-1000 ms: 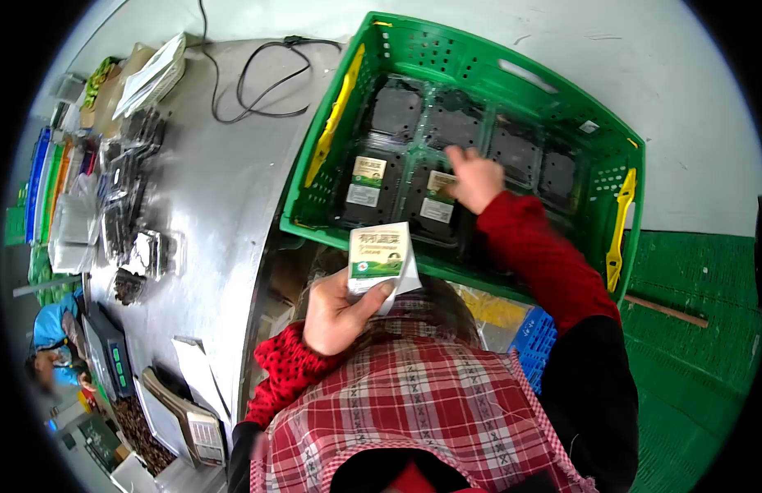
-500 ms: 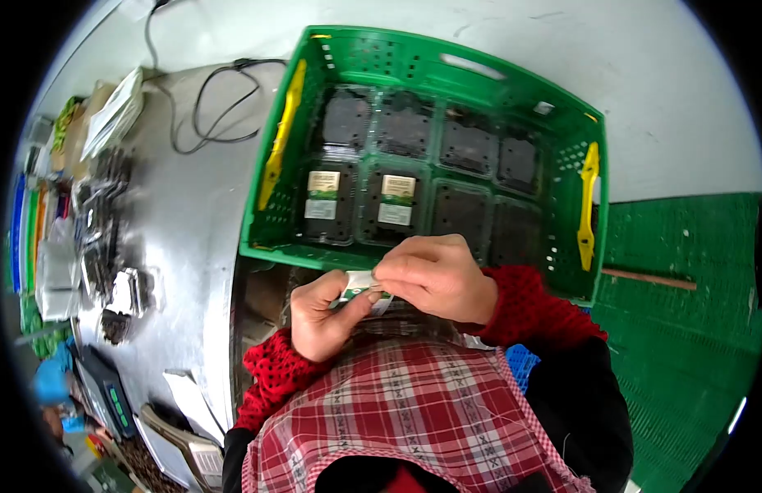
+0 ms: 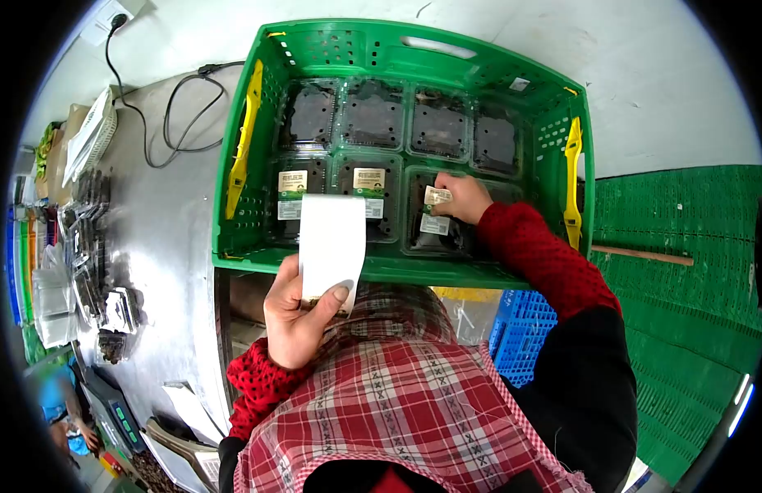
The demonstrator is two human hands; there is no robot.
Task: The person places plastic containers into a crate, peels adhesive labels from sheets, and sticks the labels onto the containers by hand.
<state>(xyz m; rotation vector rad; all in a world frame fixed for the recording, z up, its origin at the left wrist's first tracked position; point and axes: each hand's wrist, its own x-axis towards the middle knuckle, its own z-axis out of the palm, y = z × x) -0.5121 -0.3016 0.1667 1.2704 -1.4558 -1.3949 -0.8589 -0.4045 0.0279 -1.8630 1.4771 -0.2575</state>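
Observation:
In a green crate (image 3: pixel 381 267) lie several clear plastic boxes with dark contents, in two rows. Two boxes in the near row carry labels, the leftmost one (image 3: pixel 292 195) and the one beside it (image 3: pixel 368 193). My right hand (image 3: pixel 463 198) pinches a label (image 3: pixel 435 210) at the third near box (image 3: pixel 414 234); whether the label is stuck down I cannot tell. My left hand (image 3: pixel 297 316), in front of the crate, grips a white label strip (image 3: pixel 331 242) between thumb and fingers. The strip stands up over the crate's near rim.
A metal table (image 3: pixel 163 246) is on the left, with a black cable (image 3: pixel 169 135), plastic packs (image 3: pixel 85 271) and a scale (image 3: pixel 114 411). Another person (image 3: pixel 60 403) is at the lower left. A blue crate (image 3: pixel 524 337) stands below the green one.
My right hand first left the second near box, met my left hand at the label strip, then moved to the third box with a label. The white strip now extends upward. The view has shifted.

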